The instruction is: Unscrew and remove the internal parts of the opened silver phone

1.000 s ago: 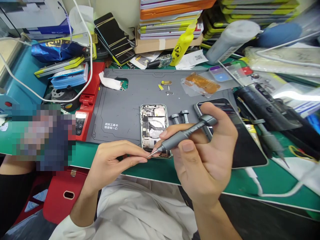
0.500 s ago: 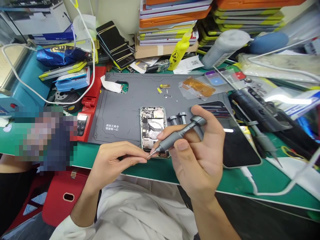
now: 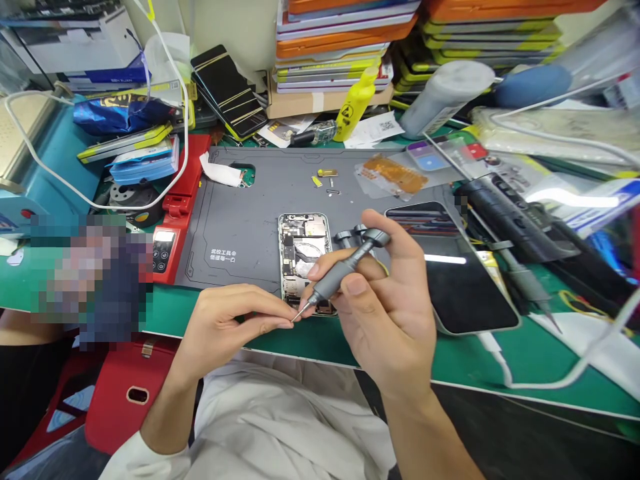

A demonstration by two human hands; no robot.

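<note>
My right hand [image 3: 393, 327] is closed around a grey precision screwdriver [image 3: 334, 277], with one fingertip on its round cap. The screwdriver slants down to the left. Its thin tip meets the pinched fingertips of my left hand [image 3: 217, 327]; whatever they hold is too small to make out. Just behind both hands, an opened phone [image 3: 314, 229] lies on the grey work mat [image 3: 245, 213] with its inner parts showing. My right fingers cover part of its lower end. More grey screwdrivers [image 3: 344, 237] stand beyond my right hand, partly hidden.
A black-screened phone [image 3: 473, 293] with a white cable [image 3: 560, 383] lies at the right. Small metal parts [image 3: 327, 173] and an orange flex sheet [image 3: 395, 175] rest on the mat. Behind stand a yellow bottle [image 3: 356, 103] and stacked cases [image 3: 345, 47]. A red device [image 3: 175, 230] borders the mat's left.
The screwdriver's capped end and my right hand have shifted left, and the screwdriver stands somewhat steeper. My left hand keeps its pinch in almost the same place.
</note>
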